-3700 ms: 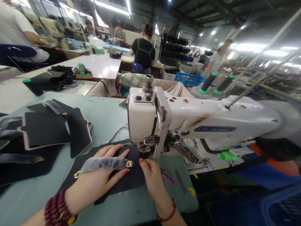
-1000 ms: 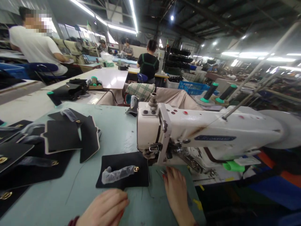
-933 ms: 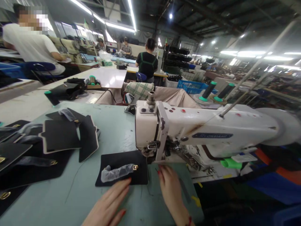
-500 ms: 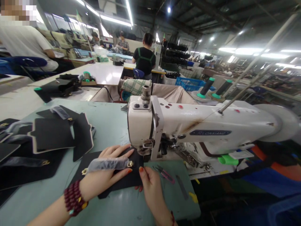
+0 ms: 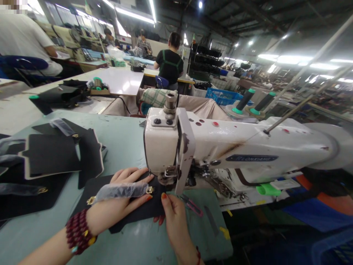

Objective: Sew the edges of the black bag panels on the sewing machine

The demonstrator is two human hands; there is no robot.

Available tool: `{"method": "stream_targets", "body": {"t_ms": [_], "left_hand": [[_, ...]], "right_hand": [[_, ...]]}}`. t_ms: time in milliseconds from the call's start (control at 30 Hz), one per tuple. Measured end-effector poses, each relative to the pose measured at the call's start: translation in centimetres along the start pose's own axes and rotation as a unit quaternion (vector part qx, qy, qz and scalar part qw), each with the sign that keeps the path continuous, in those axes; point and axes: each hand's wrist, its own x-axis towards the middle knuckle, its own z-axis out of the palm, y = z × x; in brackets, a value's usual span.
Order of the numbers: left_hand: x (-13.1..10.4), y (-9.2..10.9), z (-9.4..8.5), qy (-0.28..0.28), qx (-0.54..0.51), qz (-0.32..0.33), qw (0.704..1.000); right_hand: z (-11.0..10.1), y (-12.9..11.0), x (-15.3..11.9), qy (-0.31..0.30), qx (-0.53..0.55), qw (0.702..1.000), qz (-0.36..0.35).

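Note:
A flat black panel [image 5: 138, 215] lies under the head of a white sewing machine [image 5: 162, 143]. Across it runs a strap handle [image 5: 121, 191] wrapped in clear plastic, with gold metal fittings at both ends. My left hand [image 5: 118, 211] rests on the panel with fingers spread, partly beneath the handle, fingertips close to the machine's needle area. The panel's near right edge is pinched by my right hand [image 5: 175, 217], thumb on top and fingers below. The needle and presser foot are mostly hidden behind the machine head.
More black panels [image 5: 52, 154] with plastic-wrapped handles are piled at the left. Pink-handled thread snips [image 5: 193, 206] and a flat metal strip [image 5: 211, 219] lie right of my right hand. Thread cones [image 5: 245, 101] stand behind the machine. Co-workers sit at tables farther back.
The view has shifted slightly, so the piled panels and my hands appear farther left. Both hands keep their places on the black panel, which stays under the machine head.

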Motion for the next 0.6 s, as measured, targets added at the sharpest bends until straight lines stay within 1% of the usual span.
{"method": "stream_targets", "body": {"t_ms": [167, 333, 500, 600], "left_hand": [[0.8, -0.6, 0.1, -0.016, -0.007, 0.0, 1.0], [0.6, -1.0, 0.4, 0.006, -0.011, 0.011, 1.0], [0.5, -1.1, 0.8, 0.045, -0.021, 0.01, 0.999], [0.7, -1.2, 0.8, 0.053, -0.03, 0.022, 0.998]], "right_hand": [[0.0, -0.1, 1.1, -0.01, -0.016, 1.0, 0.001], [0.0, 0.2, 0.9, -0.013, -0.019, 1.0, 0.005], [-0.9, 0.2, -0.2, -0.036, -0.058, 0.997, -0.025], [-1.3, 0.3, -0.7, -0.036, -0.054, 0.997, -0.028]]}}
